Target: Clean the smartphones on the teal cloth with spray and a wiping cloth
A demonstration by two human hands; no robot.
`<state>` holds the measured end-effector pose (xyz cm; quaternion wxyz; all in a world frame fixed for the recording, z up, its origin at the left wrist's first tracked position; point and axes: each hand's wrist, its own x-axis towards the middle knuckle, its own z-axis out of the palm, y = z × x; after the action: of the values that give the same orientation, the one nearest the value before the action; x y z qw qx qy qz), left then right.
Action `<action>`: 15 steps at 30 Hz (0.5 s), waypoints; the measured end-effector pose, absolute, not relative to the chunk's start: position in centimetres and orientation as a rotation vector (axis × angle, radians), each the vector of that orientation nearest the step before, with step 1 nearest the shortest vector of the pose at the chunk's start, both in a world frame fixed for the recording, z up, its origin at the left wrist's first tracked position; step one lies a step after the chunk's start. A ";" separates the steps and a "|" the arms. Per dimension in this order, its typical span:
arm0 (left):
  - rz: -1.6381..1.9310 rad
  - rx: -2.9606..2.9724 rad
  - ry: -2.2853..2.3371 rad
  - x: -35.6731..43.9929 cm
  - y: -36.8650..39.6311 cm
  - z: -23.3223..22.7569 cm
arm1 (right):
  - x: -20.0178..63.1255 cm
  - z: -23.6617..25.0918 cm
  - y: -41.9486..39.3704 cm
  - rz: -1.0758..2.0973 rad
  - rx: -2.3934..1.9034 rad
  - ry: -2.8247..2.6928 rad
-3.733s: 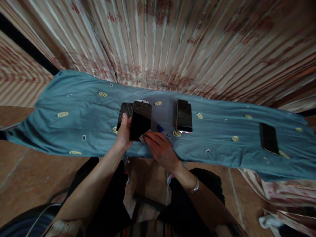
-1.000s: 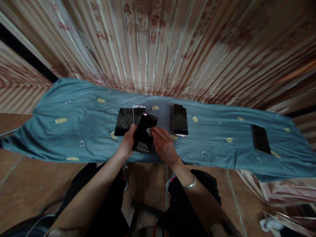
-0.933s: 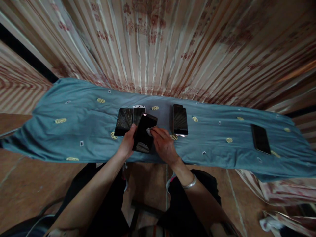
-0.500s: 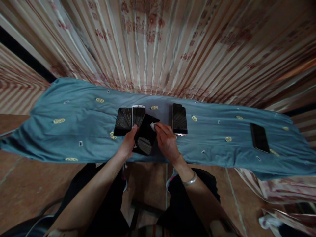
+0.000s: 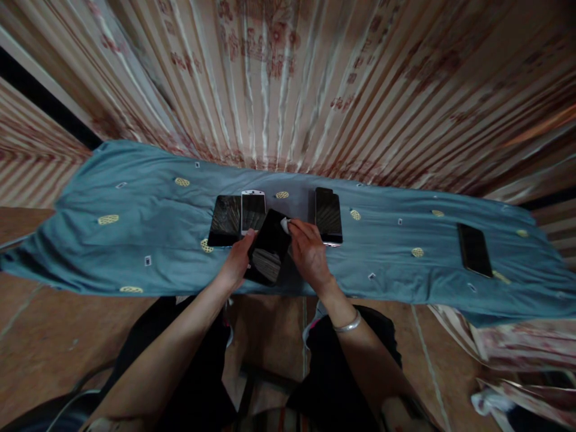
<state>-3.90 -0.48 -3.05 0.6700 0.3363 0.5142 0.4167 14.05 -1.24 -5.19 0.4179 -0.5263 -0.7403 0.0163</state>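
Note:
My left hand (image 5: pixel 237 259) grips the left edge of a dark, glossy tablet (image 5: pixel 270 249), its thumb lying along the side. The tablet is tilted, its screen facing up and reflecting a pale patch. In my right hand (image 5: pixel 309 249) a small white wipe (image 5: pixel 285 225) is pinched, touching the tablet near its upper right corner. Just beyond my left hand lie a white-framed phone (image 5: pixel 253 207) and a black tablet (image 5: pixel 224 222), side by side.
Right of my hands lie stacked dark phones (image 5: pixel 328 219). Another dark phone (image 5: pixel 474 251) rests far to the right. All lie on a blue patterned cloth (image 5: pixel 157 228) covering a narrow table. A pleated curtain (image 5: pixel 279 90) hangs along the back edge.
My right hand and the white wipe have moved slightly right, to the tablet's upper right edge. The held tablet has shifted a little; the other devices stay put.

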 end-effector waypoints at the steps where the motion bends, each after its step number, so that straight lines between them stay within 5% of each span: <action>1: 0.946 0.754 1.168 -3.9 -0.5 -3.0 | 14.0 -5.2 -1.3 0.036 -1.316 -1.861; 15: 0.956 0.794 1.193 -4.1 -0.4 -3.1 | 14.3 -5.3 -1.3 0.043 -1.364 -1.873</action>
<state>-4.11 -0.39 -3.12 0.6514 0.3498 0.5255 0.4210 14.28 -1.26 -5.34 0.4008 -0.5393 -0.7405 0.0169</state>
